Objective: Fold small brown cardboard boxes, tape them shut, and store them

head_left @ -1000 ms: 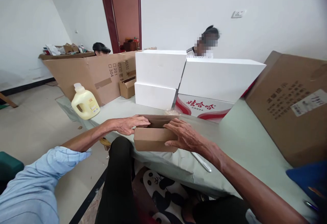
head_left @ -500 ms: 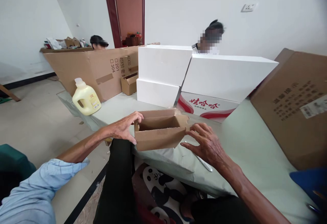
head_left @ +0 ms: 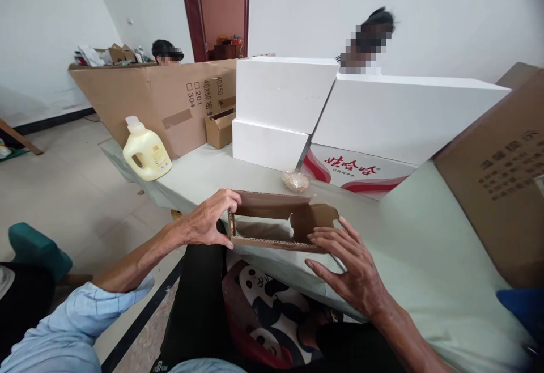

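Note:
A small brown cardboard box (head_left: 270, 242) is held above the near edge of the table, its open top tilted toward me. Through its open bottom the pale green tablecloth shows. At the left end, my left hand (head_left: 210, 217) grips the box wall, fingers over the far edge and thumb on the near side. My right hand (head_left: 346, 257) is at the right end with fingers spread; its fingertips touch the near right edge beside a raised flap, and the thumb stands apart below. Behind the box, a clear-wrapped beige bundle (head_left: 296, 180) lies on the cloth.
A yellow detergent bottle (head_left: 147, 152) stands at the left, near another small carton (head_left: 221, 129) and a large cardboard box (head_left: 161, 109). White boxes (head_left: 284, 92) are stacked behind, some on a red-and-white carton (head_left: 357, 172). Another large carton (head_left: 501, 180) is at the right. Two people sit beyond.
The box has tipped, so its inside and open bottom now show. My right hand has moved slightly right and down, staying at its right end. The wrapped bundle has come into view.

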### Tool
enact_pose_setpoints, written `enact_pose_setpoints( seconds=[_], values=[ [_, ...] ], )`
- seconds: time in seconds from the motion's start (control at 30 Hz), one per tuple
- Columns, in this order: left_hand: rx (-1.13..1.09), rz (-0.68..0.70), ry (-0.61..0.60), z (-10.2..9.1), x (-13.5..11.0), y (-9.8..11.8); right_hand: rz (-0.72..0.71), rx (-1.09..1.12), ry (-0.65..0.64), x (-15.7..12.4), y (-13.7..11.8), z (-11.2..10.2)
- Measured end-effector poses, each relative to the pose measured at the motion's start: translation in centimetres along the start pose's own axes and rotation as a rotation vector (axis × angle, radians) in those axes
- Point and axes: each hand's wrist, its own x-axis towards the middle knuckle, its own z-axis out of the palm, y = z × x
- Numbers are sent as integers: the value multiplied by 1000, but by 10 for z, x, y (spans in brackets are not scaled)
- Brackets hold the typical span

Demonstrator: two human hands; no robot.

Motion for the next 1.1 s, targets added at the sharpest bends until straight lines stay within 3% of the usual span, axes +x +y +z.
enact_pose_setpoints(
  seconds=[0.17,0.3,0.43,0.53,0.63,0.77,0.9,0.97,1.1],
  values=[
    [93,100,88,2,3,9,-29,-109,-17,-4,-28,-5],
    [141,126,84,2,3,16,-38,-149,-52,-10,-33,-12],
    [163,95,116,3,3,20,-54,-179,-65,-14,-31,-12],
    [213,31,212,5,4,15,12,-153,-8,-19,-30,-5],
    [249,-51,364,12,12,3,153,-99,146,-22,-19,8],
    [240,-106,554,26,35,-14,451,35,365,-17,13,33],
    [260,-191,662,37,59,-29,791,466,550,-10,47,67],
    [274,-231,689,40,66,-36,905,705,529,-10,59,81],
    [293,-267,703,45,74,-49,961,917,214,-19,66,91]
  ],
)
